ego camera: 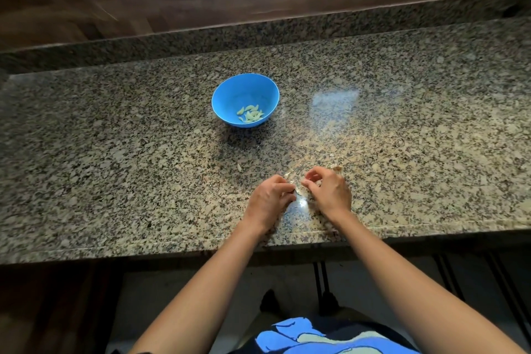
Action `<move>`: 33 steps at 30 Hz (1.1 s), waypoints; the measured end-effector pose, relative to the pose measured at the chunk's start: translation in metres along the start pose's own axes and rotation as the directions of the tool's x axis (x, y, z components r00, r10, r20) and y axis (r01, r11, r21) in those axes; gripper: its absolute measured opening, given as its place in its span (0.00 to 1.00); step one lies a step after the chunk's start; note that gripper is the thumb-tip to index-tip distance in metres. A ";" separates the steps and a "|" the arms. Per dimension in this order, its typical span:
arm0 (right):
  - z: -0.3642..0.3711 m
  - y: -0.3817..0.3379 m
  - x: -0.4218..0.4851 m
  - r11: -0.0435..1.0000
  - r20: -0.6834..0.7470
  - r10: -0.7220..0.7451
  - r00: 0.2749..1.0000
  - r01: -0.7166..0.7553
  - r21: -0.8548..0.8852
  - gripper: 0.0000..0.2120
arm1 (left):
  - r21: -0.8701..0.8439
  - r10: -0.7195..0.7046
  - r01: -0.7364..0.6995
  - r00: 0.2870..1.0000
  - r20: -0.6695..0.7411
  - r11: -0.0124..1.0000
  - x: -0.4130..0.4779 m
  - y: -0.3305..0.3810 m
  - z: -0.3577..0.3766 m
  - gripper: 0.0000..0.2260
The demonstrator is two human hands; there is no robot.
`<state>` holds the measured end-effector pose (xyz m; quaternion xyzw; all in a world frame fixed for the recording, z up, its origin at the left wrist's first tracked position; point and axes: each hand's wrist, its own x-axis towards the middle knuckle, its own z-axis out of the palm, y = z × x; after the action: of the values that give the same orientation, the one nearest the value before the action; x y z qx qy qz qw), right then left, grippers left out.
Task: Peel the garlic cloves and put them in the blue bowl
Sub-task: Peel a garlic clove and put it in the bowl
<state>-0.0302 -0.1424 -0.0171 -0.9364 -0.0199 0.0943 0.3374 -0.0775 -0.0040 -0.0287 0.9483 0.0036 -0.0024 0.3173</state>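
Observation:
A blue bowl (230, 95) stands on the granite counter (115, 167), with several pale peeled garlic cloves (250, 114) in its bottom. Nearer the front edge, my left hand (268, 200) and my right hand (330, 191) are close together, fingertips pinched on a small garlic clove (298, 185) between them. The clove is mostly hidden by the fingers. Thin papery skin (290, 173) pokes out above my left hand. More garlic or skin (336, 166) lies just behind my right hand.
A single loose scrap or clove (239, 167) lies on the counter left of my hands. A raised granite ledge (258, 34) and a wooden wall run along the back. The counter's front edge (172, 250) is just under my forearms.

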 end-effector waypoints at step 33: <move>-0.004 -0.022 -0.005 0.703 0.319 0.015 0.948 -0.237 0.671 0.04 | -0.787 -0.382 0.220 0.924 -0.022 0.576 -0.006 0.016 -0.024 0.08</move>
<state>-0.0336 -0.1289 0.0008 -0.7128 0.0329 0.2536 0.6531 -0.0830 -0.0022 0.0000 0.7011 0.1960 0.0352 0.6847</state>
